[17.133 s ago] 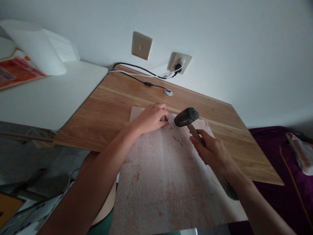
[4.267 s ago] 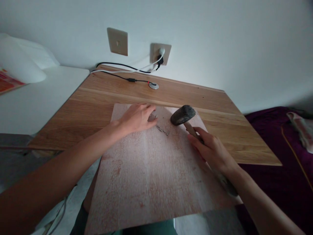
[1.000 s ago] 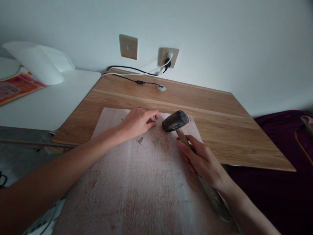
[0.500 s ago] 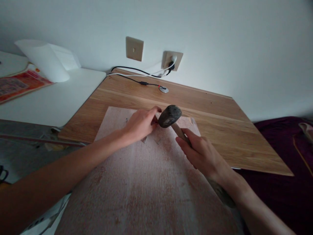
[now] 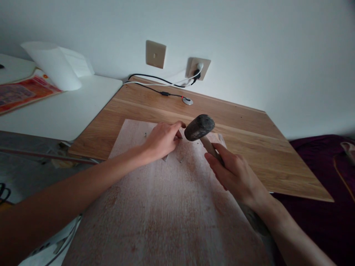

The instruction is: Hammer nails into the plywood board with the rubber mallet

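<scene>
A pale reddish plywood board [image 5: 166, 207] lies over the wooden table [image 5: 249, 147] and reaches toward me. My left hand [image 5: 162, 139] rests on the board's far part, fingers pinched on a small nail [image 5: 179, 137] held upright. My right hand [image 5: 235, 173] is wrapped round the wooden handle of a hammer [image 5: 200, 127]. Its dark head hangs just right of the nail, a little above the board. Two loose nails [image 5: 172, 159] lie on the board below my left hand.
Black and white cables [image 5: 161, 87] run from a wall socket [image 5: 198, 68] across the table's far edge to a small metal disc [image 5: 188, 101]. A white desk [image 5: 63, 111] with a white roll [image 5: 52, 66] and a red printed sheet stands left. Dark purple fabric [image 5: 318, 177] lies right.
Over the last second the hammer head swung left close to my left fingers, then drew back slightly right and up. My left hand has kept its pinch at the same spot.
</scene>
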A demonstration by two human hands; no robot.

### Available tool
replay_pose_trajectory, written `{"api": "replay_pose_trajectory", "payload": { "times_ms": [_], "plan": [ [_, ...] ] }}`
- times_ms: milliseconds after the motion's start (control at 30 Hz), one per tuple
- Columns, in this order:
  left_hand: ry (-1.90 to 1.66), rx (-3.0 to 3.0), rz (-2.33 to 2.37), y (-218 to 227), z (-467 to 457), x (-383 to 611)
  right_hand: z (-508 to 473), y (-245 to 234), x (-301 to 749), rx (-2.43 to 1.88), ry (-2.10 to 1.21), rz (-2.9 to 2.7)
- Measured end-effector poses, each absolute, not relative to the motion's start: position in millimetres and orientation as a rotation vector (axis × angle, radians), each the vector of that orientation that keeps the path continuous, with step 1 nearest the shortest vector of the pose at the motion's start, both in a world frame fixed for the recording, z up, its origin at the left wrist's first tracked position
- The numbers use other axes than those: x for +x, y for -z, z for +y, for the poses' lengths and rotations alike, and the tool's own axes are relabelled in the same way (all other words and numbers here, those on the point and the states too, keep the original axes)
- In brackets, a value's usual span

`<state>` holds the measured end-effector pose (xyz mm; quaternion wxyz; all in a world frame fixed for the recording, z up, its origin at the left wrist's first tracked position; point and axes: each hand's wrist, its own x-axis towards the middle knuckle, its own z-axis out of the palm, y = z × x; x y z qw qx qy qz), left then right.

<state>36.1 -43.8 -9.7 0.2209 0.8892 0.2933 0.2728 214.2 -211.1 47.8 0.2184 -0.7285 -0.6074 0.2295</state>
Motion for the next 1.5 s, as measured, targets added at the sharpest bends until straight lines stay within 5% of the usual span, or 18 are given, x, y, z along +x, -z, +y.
{"api": "replay_pose_trajectory", "payload": {
  "times_ms": [1500],
  "plan": [
    [-0.585,2.455,0.987,3.3,-48.1,36.9,-211.2,-34.9,211.9,-1.963,-0.4,-1.769]
  ]
}}
